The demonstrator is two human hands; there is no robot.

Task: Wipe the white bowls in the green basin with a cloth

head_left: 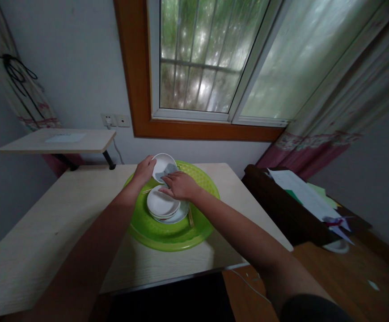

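Observation:
My left hand [145, 169] is closed on the left rim of a small white dish [161, 162], tilted up above the far part of a round green tray [171, 241]. In my right hand [180, 184] is a grey cloth [170, 169], pressed against the inside of that dish. Just below the hands, a stack of small white dishes [162, 202] sits on a larger white plate [182, 214] in the tray. A wooden chopstick-like stick [191, 218] lies to the right of the stack. Another thin stick [146, 191] shows at its left.
The tray stands on a pale wooden table [80, 223]. A raised shelf [63, 139] is at the back left, near wall sockets [115, 120]. To the right, a dark cabinet [271, 201] bears papers [302, 192]. A window [201, 58] is behind the table.

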